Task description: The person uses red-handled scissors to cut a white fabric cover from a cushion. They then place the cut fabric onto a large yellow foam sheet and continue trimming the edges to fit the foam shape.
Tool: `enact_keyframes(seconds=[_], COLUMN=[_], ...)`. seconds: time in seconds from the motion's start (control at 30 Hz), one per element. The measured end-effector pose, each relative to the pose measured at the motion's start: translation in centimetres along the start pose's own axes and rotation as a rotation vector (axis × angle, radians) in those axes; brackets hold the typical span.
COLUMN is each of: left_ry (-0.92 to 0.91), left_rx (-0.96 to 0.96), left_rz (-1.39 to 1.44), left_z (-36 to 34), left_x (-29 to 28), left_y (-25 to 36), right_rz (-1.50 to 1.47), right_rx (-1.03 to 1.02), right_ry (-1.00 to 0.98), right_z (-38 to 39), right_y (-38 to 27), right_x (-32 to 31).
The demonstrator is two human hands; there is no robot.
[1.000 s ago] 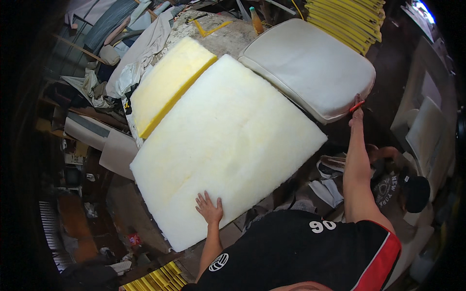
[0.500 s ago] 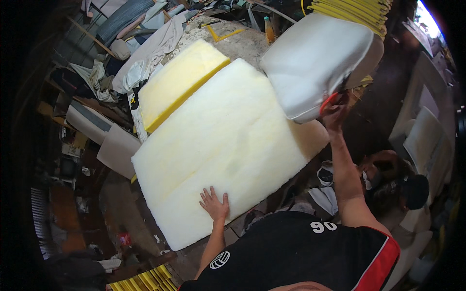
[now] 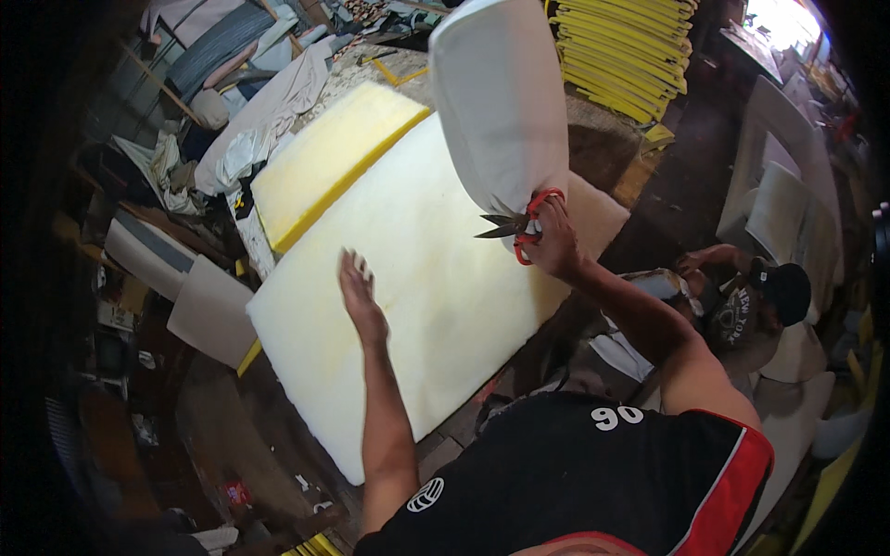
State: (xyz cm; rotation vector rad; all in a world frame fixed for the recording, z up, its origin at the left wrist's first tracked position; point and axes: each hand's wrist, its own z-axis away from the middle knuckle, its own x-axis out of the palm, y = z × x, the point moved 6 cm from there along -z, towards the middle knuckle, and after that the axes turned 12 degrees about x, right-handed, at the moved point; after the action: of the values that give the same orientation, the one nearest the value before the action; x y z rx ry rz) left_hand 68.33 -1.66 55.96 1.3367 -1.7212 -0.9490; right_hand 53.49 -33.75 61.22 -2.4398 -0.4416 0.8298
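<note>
A wide sheet of white fluffy wadding (image 3: pixel 445 315) lies in front of me. My left hand (image 3: pixel 360 295) is over its left part, fingers stretched out and holding nothing; I cannot tell whether it touches the wadding. Closed around red-handled scissors (image 3: pixel 502 225), my right hand (image 3: pixel 560 243) also has the bottom corner of a light grey padded cushion (image 3: pixel 505 102) at its fingers. The cushion hangs tilted on end above the wadding's far right side. The scissor blades point left and are parted. How the fingers grip the cushion corner is hidden.
Beyond the wadding's left edge lies a yellow foam block (image 3: pixel 338 153). Yellow slats (image 3: pixel 626 56) are stacked at the far right. A person in a dark cap (image 3: pixel 783 292) is low down at the right. Grey padded panels (image 3: pixel 213 310) lean at the left.
My right hand has moved left with the scissors and cushion, and the cushion has swung more upright. My left hand has moved up and left from where it lay flat on the wadding.
</note>
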Motion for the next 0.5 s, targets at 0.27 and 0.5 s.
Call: enact_keyframes(seconds=[0.27,0.5], left_ry=[-0.076,0.284], left_rx=[-0.283,-0.648], left_rz=[0.529,0.334], left_z=[-4.4,14.4], left_x=[-2.6,-8.3], left_y=[1.2,-8.1], right_rz=[0.076,0.051], right_rx=[-0.233,0.194], right_ry=[-0.391,-0.574], right_z=[10.4,17.7], right_y=[-4.4,-3.7], right_x=[0.1,0.4])
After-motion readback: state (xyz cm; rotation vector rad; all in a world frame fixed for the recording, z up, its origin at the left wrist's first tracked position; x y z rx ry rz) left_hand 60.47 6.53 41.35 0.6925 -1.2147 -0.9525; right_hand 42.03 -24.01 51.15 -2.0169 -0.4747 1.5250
